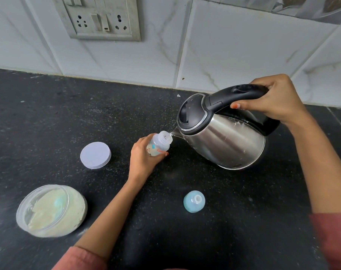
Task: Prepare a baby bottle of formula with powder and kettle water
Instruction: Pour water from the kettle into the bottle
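My right hand (272, 102) round handle of tilted kettle (230, 141), spout at mouth of bottle (159, 145) clasped in my left hand (142, 159).

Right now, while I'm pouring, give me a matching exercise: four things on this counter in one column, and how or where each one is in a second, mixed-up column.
Things
1. kettle
2. baby bottle
3. flat round lid
4. powder tub

States
A. open, at the near left of the counter
B. tilted, gripped by its handle in the right hand
C. held in the left hand, neck uncapped
D. lying flat on the counter, left of the left hand

Pairs: 1-B, 2-C, 3-D, 4-A
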`<state>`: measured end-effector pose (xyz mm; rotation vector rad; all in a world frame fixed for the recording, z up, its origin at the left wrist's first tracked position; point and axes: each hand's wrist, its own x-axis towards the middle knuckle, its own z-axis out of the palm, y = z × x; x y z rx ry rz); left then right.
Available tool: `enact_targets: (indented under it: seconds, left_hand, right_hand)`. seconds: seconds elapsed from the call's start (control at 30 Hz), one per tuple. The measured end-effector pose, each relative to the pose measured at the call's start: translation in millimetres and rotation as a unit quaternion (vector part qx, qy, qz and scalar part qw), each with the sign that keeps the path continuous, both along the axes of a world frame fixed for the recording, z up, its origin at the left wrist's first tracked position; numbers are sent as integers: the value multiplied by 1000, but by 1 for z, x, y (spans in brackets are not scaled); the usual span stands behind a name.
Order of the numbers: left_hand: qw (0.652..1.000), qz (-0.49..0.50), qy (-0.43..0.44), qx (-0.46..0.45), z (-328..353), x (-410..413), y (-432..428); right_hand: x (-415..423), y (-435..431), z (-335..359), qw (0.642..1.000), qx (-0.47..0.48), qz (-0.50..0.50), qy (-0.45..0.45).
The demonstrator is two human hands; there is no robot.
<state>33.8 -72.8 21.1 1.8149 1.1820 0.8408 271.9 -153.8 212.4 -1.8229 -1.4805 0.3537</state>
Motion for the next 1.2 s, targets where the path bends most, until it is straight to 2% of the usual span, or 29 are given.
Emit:
enact_targets:
  seconds: [1.2]
  left_hand:
    - [999,-1,-32,-31,-2,6,-3]
  right_hand:
    - [-6,-3,11,1000,5,5,-7]
